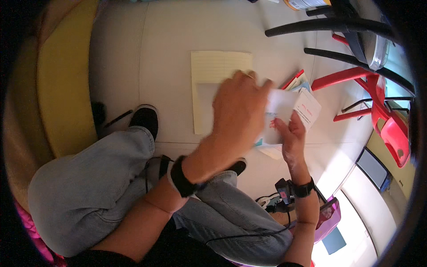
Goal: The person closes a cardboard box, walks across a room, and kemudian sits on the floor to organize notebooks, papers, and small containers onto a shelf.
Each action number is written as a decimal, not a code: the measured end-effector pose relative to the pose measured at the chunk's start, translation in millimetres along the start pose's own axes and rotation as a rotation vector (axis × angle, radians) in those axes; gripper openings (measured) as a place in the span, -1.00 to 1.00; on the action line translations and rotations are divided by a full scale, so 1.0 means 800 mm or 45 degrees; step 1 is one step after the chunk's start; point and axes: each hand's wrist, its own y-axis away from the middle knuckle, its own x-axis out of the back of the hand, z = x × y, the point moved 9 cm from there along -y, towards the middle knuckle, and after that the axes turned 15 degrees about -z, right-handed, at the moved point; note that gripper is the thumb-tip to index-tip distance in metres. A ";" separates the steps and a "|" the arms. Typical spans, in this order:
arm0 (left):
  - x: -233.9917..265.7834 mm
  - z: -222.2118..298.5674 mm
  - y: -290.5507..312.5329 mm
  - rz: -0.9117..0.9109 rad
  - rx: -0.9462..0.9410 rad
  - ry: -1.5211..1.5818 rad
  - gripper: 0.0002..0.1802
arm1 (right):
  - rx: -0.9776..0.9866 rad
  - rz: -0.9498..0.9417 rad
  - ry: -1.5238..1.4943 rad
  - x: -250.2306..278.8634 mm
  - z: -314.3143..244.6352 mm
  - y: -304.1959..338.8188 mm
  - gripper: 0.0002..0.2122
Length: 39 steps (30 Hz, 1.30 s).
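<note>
My right hand (pixel 291 133) grips white cards with its thumb across them. One white card (pixel 281 100) faces up between my hands, and another white card with red print (pixel 308 108) shows beyond my thumb. My left hand (pixel 240 107), blurred by motion, is raised at the left edge of the cards with its fingers curled; whether it pinches a card is hidden. Behind and below it, a pale yellow lined sheet (pixel 222 66) lies on the floor, partly covered by my hand and a greyish patch that I cannot make out.
Red-edged booklets or papers (pixel 294 80) lie on the floor behind the cards. Red chair legs (pixel 340 79) and black legs (pixel 329 26) stand at the right. A yellow cushioned seat (pixel 62 84) runs along the left, near a black pen (pixel 119 118). A dark cable (pixel 249 235) crosses my jeans.
</note>
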 end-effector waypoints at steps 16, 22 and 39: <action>-0.037 -0.229 -0.045 0.297 0.370 -0.186 -0.84 | -0.254 0.172 -0.046 0.034 0.143 -0.157 -0.85; -0.039 -0.235 -0.049 0.302 0.365 -0.242 -0.79 | -0.250 0.217 0.084 0.045 0.160 -0.164 -0.86; -0.060 -0.217 -0.087 -0.235 0.406 -0.464 -0.78 | -0.277 0.531 0.549 0.049 0.135 -0.152 -0.81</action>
